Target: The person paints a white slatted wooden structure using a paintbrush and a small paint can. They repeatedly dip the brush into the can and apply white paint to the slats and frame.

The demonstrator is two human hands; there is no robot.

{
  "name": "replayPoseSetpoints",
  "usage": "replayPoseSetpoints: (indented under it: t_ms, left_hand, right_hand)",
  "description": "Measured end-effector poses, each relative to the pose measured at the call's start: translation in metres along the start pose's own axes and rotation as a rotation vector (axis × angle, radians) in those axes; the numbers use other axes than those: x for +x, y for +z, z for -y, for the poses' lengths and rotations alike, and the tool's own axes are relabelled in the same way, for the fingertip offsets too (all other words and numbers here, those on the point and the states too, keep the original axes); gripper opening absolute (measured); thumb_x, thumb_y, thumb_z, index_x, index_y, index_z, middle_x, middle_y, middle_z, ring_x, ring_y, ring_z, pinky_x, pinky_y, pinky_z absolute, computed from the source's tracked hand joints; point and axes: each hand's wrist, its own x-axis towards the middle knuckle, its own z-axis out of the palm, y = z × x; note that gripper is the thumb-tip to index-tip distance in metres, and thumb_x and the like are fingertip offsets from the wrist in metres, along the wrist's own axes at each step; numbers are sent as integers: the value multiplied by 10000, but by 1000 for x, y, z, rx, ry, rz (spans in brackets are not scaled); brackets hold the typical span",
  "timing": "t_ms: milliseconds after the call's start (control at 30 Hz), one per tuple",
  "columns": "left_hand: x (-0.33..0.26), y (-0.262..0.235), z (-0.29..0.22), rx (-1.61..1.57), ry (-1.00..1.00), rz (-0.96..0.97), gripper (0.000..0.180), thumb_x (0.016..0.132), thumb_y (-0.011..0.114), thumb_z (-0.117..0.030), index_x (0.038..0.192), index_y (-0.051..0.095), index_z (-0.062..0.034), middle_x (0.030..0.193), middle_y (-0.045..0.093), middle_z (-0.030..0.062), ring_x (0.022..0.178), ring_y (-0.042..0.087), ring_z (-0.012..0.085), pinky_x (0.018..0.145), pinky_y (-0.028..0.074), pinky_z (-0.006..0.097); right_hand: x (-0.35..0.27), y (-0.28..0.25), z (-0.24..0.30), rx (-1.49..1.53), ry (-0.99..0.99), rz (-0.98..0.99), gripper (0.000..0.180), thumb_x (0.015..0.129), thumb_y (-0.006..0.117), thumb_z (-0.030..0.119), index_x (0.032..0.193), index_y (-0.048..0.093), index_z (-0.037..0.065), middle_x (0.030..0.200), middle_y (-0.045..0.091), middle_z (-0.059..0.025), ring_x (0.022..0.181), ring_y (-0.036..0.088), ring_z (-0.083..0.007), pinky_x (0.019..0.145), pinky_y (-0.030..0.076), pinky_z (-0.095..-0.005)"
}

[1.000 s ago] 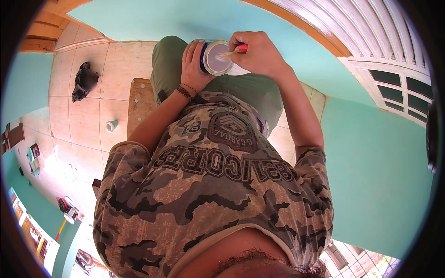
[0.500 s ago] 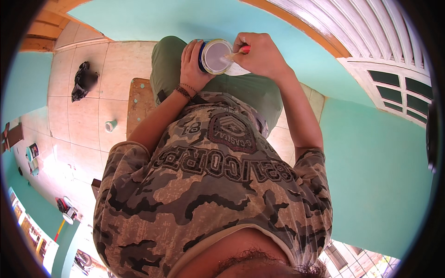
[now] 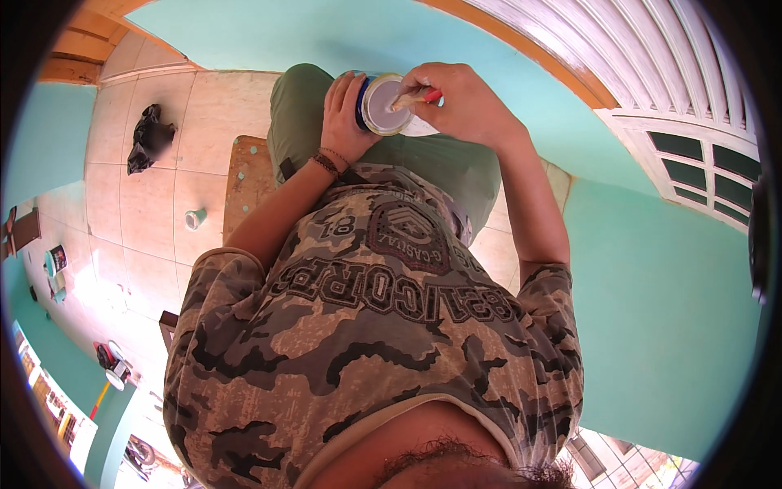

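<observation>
My left hand (image 3: 346,118) is wrapped round the side of a blue paint can (image 3: 383,130). The can is tipped so that its round mouth, full of pale greyish-white paint, shows. From the right, my right hand (image 3: 466,99) pinches a small paintbrush (image 3: 405,101) with a red handle end. Its pale bristle end is at the can's opening, over or in the paint; how deep it dips I cannot tell. Something white shows just under the can's right side, partly hidden. The can is held at my green-trousered knees.
A turquoise wall (image 3: 326,33) stands right in front, with a white louvred shutter (image 3: 643,49) at upper right. To the left, a paint-spotted wooden board (image 3: 244,179), a small cup (image 3: 195,218) and a black plastic bag (image 3: 148,140) lie on the tiled floor.
The can has shifted slightly to the right with my left hand. My right hand has moved a little rightward, and the brush lies at a slightly different angle over the can's mouth.
</observation>
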Motion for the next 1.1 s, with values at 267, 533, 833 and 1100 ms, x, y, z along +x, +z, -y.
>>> replayPoseSetpoints:
  t_ms: [267, 533, 833, 1100]
  left_hand:
    - [1, -1, -1, 3, 8, 12, 1002, 578, 947, -288, 1418, 463, -36, 1420, 495, 209, 1361, 437, 407, 1152, 362, 521]
    - [1, -2, -2, 10, 12, 15, 998, 576, 947, -286, 1413, 467, -32, 1415, 497, 209, 1352, 443, 408, 1142, 371, 523]
    - [2, -1, -1, 8, 13, -11, 1012, 571, 949, -292, 1418, 456, -39, 1408, 502, 215, 1342, 454, 409, 1140, 372, 522]
    - [1, -1, 1, 2, 2, -1, 1017, 567, 950, -282, 1423, 454, -48, 1413, 500, 216, 1343, 454, 410, 1143, 369, 519]
  right_hand:
    - [1, 8, -8, -200, -140, 86, 228, 708, 530, -68, 896, 639, 2, 879, 684, -165, 860, 641, -349, 764, 518, -430]
    - [-1, -7, 11, -175, 16, 100, 182, 698, 533, -68, 839, 638, -19, 812, 674, -171, 755, 642, -359, 686, 519, -413]
    - [-3, 2, -3, -55, -13, 17, 155, 733, 643, 30, 880, 664, -15, 888, 692, -160, 765, 662, -318, 734, 547, -366]
    - [-16, -11, 6, -106, 89, 78, 139, 740, 664, 46, 861, 660, -21, 851, 671, -141, 757, 649, -285, 704, 530, -358]
